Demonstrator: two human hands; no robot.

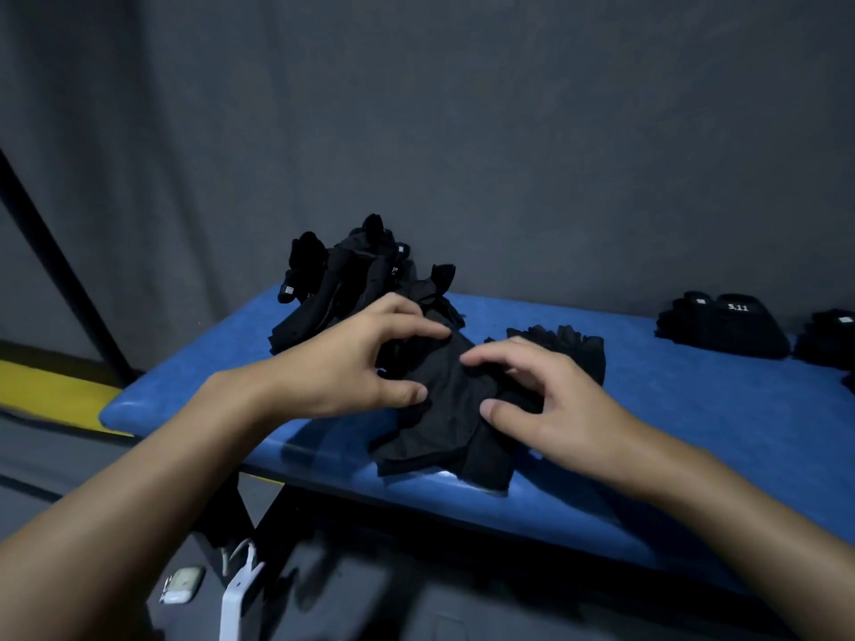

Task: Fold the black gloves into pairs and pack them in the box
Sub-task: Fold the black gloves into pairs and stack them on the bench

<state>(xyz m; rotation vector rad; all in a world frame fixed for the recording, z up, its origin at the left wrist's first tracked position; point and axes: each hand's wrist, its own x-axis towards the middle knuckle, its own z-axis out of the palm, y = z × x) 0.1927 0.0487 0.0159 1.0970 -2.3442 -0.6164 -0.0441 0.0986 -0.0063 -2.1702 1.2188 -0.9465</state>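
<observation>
A person's left hand (351, 363) and right hand (550, 409) press spread, unclenched fingers down on a flat black glove (439, 409) at the front edge of a blue bench (694, 432), gripping nothing. A heap of loose gloves (351, 279) lies behind the left hand. Folded pairs (721, 330) sit well apart at the bench's far right, against a grey curtain (462, 108).

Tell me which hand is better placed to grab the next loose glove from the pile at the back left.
Left, probably. The left hand lies right beside the pile, while the right hand rests on the glove being folded, farther from it, and would have to cross over.
</observation>
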